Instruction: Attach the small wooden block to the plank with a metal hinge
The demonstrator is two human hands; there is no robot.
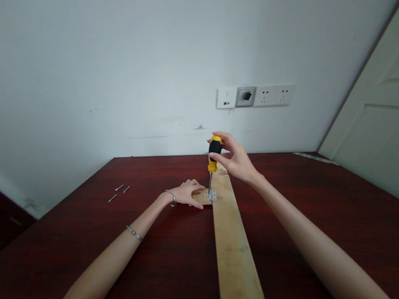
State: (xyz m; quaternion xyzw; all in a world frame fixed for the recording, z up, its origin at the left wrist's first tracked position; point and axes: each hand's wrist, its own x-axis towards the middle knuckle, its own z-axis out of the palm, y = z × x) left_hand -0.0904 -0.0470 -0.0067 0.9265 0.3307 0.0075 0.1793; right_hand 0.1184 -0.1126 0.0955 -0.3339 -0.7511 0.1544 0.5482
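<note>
Gripping yellow-black screwdriver (214, 153), right hand (235, 160) fingers curled round handle; tip on small hinge (211, 195), screw indiscernible. Left hand (188, 193), fingers together, covered small block (202, 196) beside plank (231, 242).

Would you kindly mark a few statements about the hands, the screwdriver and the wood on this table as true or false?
1. The right hand grips a screwdriver with a yellow and black handle. True.
2. The screwdriver's tip points at a small metal hinge on the plank. True.
3. The left hand is lifted clear of the table. False: it rests on a small wood block beside the plank.
4. Loose screws lie on the table to the left of the hands. True.
5. The plank lies crosswise, left to right. False: it runs away from the person toward the wall.
6. The wall is bare. False: it bears sockets.
</note>
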